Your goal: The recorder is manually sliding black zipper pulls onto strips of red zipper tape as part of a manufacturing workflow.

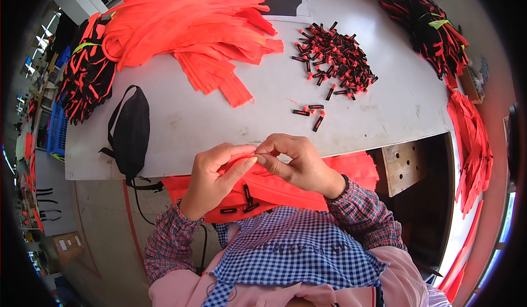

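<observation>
At the table's near edge my left hand [218,171] pinches with thumb and fingers, and a bit of orange zipper tape [226,166] shows between them. My right hand [296,163] is closed in a pinch, its fingertips meeting the left thumb; whatever it grips is too small and covered to make out. Below both hands, orange zipper tapes [274,193] lie across my lap. Several black zipper pulls [248,196] rest on these tapes, close to my left wrist.
On the white table [219,134] lie a big bundle of orange tapes [186,21], a heap of black-and-red zipper pulls [337,57] and a black pouch [130,131]. Black-and-orange bundles [425,30] sit at the far corners. An open compartment [422,197] with a wooden block is at right.
</observation>
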Motion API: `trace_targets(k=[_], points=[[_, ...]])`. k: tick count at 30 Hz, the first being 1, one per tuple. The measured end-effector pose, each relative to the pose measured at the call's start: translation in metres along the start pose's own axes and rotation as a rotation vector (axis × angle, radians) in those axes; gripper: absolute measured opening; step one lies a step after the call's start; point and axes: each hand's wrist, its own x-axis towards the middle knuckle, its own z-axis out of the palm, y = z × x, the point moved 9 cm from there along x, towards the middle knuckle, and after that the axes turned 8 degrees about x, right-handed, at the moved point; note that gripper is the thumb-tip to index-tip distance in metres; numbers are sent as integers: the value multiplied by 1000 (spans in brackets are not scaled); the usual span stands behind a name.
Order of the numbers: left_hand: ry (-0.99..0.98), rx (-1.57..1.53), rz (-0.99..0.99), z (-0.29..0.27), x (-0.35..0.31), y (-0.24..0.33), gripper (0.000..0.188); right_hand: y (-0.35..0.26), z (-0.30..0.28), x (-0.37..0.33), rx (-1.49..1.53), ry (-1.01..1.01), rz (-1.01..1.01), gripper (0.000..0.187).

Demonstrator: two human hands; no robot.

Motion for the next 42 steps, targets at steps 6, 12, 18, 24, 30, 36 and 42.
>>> trace_targets(k=[6,12,18,24,30,36,42], points=[[68,233,85,8,-10,10,16,37,23,-17,526,64,282,9],[119,437,317,23,-14,26,21,72,21,-31,777,218,440,15],[109,228,11,3,-7,8,17,116,-46,-37,232,158,465,25],[193,259,0,-13,-3,17,15,137,-172,-60,-827,653,402,27],[154,315,6,-3,2,22,17,159,-178,-61,-804,498,521,28],[125,262,-16,10,10,17,18,109,-107,-62,512,467,432,25],[97,232,55,19,13,28,20,24,-33,-40,557,310,210,18]])
